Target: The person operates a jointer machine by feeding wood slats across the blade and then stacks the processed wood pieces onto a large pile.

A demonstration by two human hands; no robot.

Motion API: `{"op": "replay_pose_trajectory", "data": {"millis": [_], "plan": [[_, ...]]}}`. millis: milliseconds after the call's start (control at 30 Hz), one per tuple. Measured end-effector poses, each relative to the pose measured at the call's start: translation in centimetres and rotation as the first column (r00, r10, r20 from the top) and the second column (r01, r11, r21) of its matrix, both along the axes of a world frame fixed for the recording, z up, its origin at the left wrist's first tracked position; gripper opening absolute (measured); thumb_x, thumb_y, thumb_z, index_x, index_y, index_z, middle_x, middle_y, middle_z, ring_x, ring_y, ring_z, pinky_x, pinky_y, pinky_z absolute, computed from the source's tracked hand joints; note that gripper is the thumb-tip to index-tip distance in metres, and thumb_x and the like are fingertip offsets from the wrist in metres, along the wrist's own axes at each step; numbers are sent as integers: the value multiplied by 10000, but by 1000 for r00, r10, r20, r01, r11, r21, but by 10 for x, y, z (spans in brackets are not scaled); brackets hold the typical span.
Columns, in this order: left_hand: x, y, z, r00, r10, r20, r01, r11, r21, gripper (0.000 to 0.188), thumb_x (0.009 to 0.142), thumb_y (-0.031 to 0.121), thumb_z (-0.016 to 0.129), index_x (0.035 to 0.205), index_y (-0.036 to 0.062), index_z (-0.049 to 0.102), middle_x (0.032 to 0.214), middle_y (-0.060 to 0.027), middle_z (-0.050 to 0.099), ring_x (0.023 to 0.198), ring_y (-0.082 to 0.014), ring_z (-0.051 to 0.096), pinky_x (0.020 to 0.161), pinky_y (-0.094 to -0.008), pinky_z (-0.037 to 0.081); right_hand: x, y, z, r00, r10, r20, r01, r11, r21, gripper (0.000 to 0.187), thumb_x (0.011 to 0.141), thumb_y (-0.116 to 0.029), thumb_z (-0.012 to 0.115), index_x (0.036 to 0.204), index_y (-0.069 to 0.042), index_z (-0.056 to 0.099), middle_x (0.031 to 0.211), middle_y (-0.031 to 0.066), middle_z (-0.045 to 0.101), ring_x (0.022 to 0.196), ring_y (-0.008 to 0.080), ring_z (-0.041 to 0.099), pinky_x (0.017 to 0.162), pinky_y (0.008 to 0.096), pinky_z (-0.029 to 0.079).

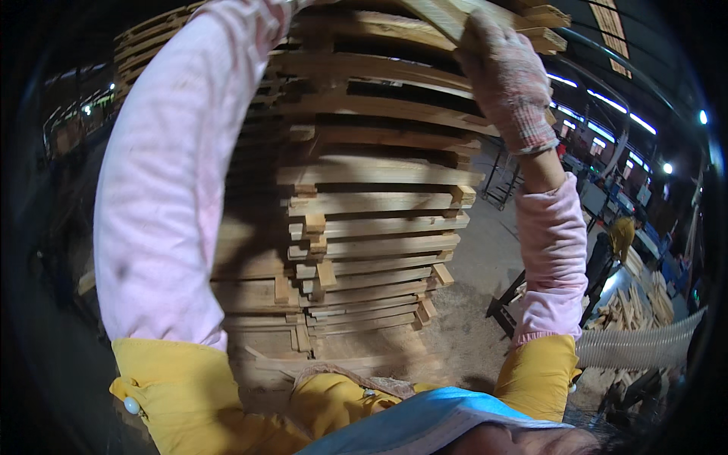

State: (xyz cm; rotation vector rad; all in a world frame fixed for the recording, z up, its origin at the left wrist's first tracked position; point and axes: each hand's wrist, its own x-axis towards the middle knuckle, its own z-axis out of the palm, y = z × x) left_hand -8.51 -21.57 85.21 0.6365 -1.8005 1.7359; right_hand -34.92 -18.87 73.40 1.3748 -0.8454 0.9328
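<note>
Both my arms reach up to the top of a tall stack of wooden boards [379,171]. My right hand [504,80], in a knitted work glove, is closed round the end of a pale wooden board [436,19] at the top right of the stack. That board's far part runs out past the upper edge. Of my left hand [309,3] only a sliver shows at the upper edge, left of the board, so its fingers are hidden. Small wooden blocks [314,224] sit between the layers of the stack and leave gaps.
Another wood stack [144,45] stands at the far left. Right of me are a ribbed clear hose [644,341], a heap of wood offcuts [633,307] and a dark metal stand [504,311]. Sawdust lies on the floor [474,265] beside the stack.
</note>
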Motion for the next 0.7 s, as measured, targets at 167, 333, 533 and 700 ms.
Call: {"op": "replay_pose_trajectory", "data": {"millis": [167,333,533,700], "plan": [[-26,24,-46,890,377,256,-389,921,-4,253,824,261,719,967,52,705,900,-133,736,868,-339,717,804,-436,589,-17,-9,-91,974,211,-83,-220,970,-108,698,844,-115,815,1452,-39,480,1016,164,667,915,352,646,790,438,558],[-31,15,-214,950,64,306,-214,847,486,138,818,266,695,803,147,625,750,7,585,771,-198,626,641,-328,520,-65,-1,-191,952,305,-27,-228,765,603,713,777,-227,865,1396,-48,560,1112,172,692,990,347,685,896,494,550],[-29,-2,-227,976,90,198,-208,651,730,596,926,566,665,1262,75,627,1211,-104,678,1113,-252,672,955,-418,552,-119,18,-38,701,712,43,-713,701,2,588,923,-128,755,1443,-11,506,1186,154,684,1029,254,695,896,317,561],[-18,-46,-71,725,-402,-559,389,909,-149,654,887,440,712,1355,9,556,1319,-251,619,1228,-388,595,1058,-468,484,-95,37,117,766,454,455,-492,870,-39,811,851,-362,815,1414,46,397,1238,236,637,1017,304,690,756,363,607]]}}
